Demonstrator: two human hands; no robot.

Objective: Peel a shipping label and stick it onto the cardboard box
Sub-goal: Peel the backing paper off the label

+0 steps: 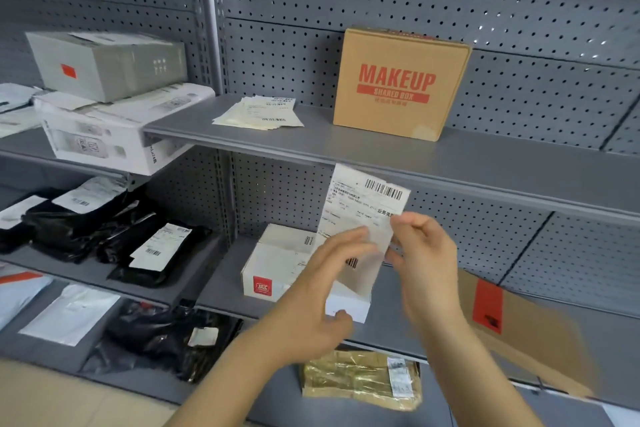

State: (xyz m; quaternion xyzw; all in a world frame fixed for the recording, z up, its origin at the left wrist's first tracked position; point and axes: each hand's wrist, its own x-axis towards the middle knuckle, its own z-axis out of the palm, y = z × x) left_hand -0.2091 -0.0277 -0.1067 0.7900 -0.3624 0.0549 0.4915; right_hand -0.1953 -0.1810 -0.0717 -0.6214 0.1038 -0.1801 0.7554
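Note:
A white shipping label [363, 204] with barcodes is held up in front of the middle shelf. My right hand [422, 253] pinches its right edge between thumb and fingers. My left hand [322, 291] grips its lower part, where a paler backing sheet [360, 274] hangs down behind my fingers. The brown cardboard box [398, 83], printed MAKEUP SHARED BOX in red, stands upright on the upper shelf [485, 163], leaning against the pegboard, above and beyond the label. A loose stack of more labels [259, 113] lies on that shelf to the box's left.
A white box with a red logo [273, 267] sits on the middle shelf behind my hands. Black mailer bags [114, 236] fill the left shelves. White cartons [110, 97] are stacked top left. A gold-wrapped parcel [360, 381] lies below, a brown carton [526, 326] at right.

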